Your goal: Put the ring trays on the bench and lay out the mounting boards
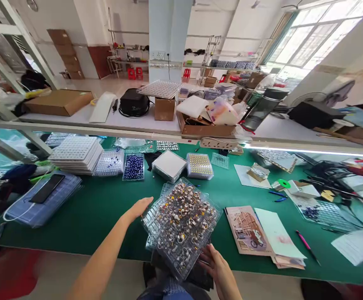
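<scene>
No legible text from my remote view, no readable label, brand or number on the clear plastic ring-filled blister tray [181, 225], any marks on the tan illustrated paper booklet [246, 230] too small to read

Green bench [84, 221] — it's carrying stacked plastic trays [75, 155], tray of blue beads [133, 166], illustrated bklt [246, 230], pink pen [306, 246] — plus loose papers [358, 246].

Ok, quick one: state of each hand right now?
Left hand: open, flat, beside the clear plastic tray of rings, not gripping it.
Right hand: open, fingers spread under the tray's near edge.
</scene>
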A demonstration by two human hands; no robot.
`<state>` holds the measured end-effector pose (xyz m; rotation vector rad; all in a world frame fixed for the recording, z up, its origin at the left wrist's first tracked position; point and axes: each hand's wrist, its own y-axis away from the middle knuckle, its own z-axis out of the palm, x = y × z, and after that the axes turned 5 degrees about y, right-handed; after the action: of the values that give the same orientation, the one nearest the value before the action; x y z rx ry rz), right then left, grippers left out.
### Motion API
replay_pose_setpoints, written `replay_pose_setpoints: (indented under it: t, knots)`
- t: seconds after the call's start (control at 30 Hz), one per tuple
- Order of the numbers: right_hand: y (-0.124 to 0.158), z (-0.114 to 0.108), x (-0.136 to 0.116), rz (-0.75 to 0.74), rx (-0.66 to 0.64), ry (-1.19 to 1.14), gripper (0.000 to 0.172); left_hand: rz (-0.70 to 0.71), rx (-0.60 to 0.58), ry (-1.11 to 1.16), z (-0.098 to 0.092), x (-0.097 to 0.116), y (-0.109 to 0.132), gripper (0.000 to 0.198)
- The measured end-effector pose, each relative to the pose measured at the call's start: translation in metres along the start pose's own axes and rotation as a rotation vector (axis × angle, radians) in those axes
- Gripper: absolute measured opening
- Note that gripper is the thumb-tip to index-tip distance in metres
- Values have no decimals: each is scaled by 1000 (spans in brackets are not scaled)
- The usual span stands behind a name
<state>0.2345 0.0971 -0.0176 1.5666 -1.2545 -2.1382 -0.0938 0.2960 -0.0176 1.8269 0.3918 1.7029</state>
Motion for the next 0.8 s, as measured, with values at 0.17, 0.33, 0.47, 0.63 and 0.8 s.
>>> replay_pose_setpoints:
  t: [0.17, 0.33, 0.47, 0.63, 0.8]
  knots:
    - [2, 16, 4, -56, 42, 82, 90, -160, -167, -12, 18, 8, -19, 76]
    - [-8, 17, 15, -137, 174, 157, 81, -240, -300, 49, 12, 4, -24, 83]
    - [-17, 4, 15, -252, 324, 160, 71, -303, -460, 134, 10, 1, -20, 82]
    - [-25, -21, 15, -209, 407, 133, 68, -357, -541, 185, 7, 1, -24, 93]
    - [-56, -40, 13, -64, 339, 117, 65, -416, -404, 244, -14, -29, -31, 96]
